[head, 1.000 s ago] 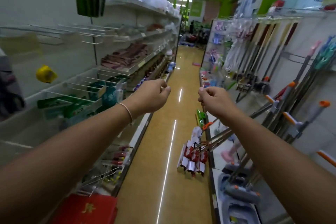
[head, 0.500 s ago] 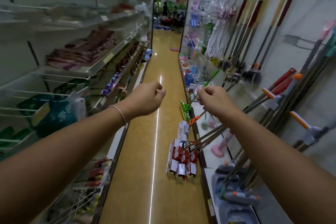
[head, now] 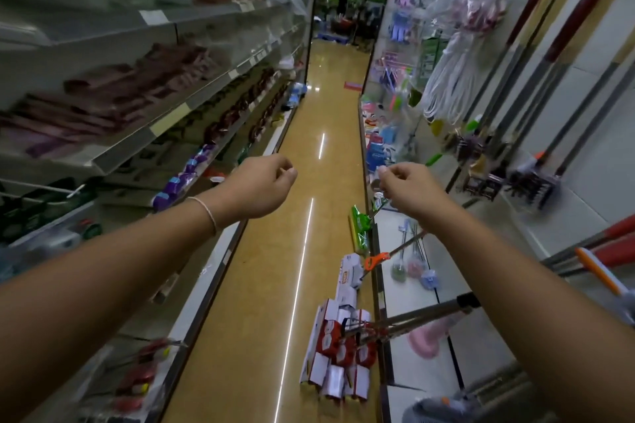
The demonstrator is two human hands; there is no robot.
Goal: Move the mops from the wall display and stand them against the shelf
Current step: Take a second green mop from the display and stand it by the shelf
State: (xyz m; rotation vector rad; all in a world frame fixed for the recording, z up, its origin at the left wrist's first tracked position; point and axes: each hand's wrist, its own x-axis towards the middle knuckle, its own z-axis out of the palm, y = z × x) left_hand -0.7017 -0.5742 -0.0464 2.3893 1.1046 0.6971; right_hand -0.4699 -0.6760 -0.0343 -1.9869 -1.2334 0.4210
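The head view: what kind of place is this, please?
Most likely a household-goods shop aisle. Stocked shelves with price tags line the left, mops hang on the right wall display, and packaged mop heads stand on the floor.

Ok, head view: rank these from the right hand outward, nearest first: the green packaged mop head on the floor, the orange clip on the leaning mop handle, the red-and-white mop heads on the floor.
From the right hand:
1. Green packaged mop head, just below-left, at the shelf base.
2. Orange clip, lower, on the leaning handle.
3. Red-and-white mop heads, farthest, low on the aisle floor.
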